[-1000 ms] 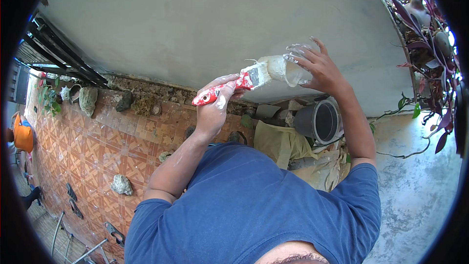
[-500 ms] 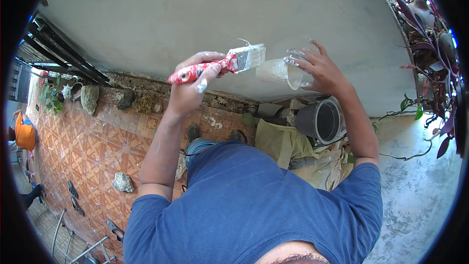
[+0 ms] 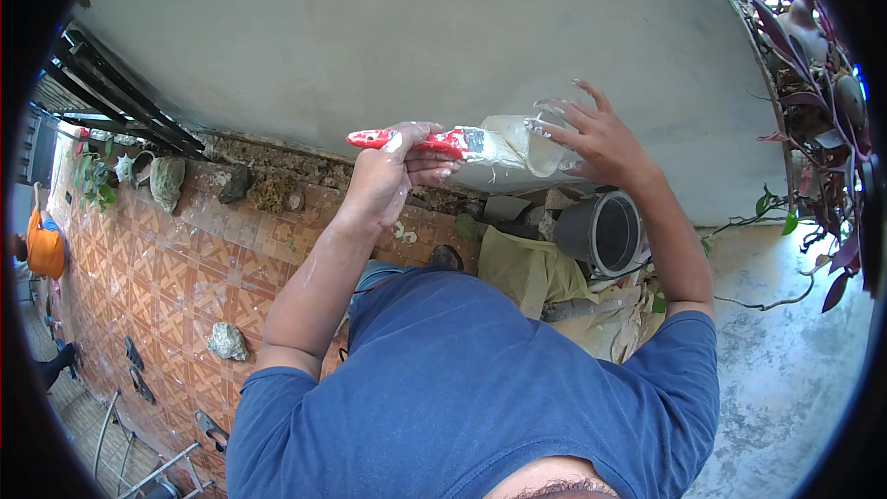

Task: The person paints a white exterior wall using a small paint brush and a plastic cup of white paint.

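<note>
My left hand, smudged with white, grips a red-handled paintbrush. The brush's white-coated bristles lie against or over the mouth of a translucent plastic cup; exactly where they touch is hard to tell. My right hand holds the cup at its rim, with the thumb low and some fingers raised, their tips white with paint. Both hands are in front of a pale grey-white wall.
Below the cup lie a dark bucket and a yellowish cloth. Stones and plants line the wall's foot above patterned orange tiles. A black metal gate stands left; purple-leaved plants hang right. Another person is partly visible far left.
My left hand has turned and moved right, bringing the brush from beside the cup to its mouth. The right hand and cup have shifted only slightly.
</note>
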Tool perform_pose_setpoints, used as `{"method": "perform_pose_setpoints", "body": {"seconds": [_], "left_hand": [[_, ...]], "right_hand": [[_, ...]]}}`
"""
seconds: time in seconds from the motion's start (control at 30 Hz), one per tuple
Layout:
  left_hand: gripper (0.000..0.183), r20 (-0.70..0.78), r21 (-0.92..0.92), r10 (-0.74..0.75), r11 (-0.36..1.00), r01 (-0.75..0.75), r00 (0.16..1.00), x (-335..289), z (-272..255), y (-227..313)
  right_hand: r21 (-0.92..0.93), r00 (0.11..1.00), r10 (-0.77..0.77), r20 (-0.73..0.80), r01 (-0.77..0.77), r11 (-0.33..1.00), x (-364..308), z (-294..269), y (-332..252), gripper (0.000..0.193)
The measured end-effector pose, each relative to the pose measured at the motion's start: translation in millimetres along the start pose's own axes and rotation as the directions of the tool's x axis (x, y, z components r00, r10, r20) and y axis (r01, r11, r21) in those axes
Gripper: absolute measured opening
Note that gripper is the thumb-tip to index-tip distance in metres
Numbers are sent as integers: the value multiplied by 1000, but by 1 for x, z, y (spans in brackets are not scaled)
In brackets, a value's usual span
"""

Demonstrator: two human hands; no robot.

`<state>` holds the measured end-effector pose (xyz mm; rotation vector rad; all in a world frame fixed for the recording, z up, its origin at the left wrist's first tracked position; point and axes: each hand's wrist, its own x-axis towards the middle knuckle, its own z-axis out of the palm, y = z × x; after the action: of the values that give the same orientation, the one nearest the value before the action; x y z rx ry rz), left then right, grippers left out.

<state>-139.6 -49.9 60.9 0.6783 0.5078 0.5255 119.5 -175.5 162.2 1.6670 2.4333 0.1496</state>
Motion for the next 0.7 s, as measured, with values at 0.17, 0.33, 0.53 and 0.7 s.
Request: {"method": "perform_pose_setpoints", "body": {"seconds": [0.17, 0.33, 0.53, 0.7], "left_hand": [[30, -19, -37, -35, 999, 34, 999, 7, -2, 5], [33, -23, -88, -61, 994, 59, 998, 8, -2, 6], [33, -38, -111, -49, 993, 44, 998, 8, -2, 8], [33, -47, -135, -58, 989, 51, 997, 8, -1, 10]], "right_hand": [[-39, 999, -30, -32, 29, 999, 3, -5, -1, 72], [-73, 993, -87, -79, 81, 994, 3, -4, 1, 69], [-93, 990, -109, -89, 101, 991, 3, -2, 1, 68], [-93, 992, -108, -72, 101, 990, 4, -1, -1, 65]]}}
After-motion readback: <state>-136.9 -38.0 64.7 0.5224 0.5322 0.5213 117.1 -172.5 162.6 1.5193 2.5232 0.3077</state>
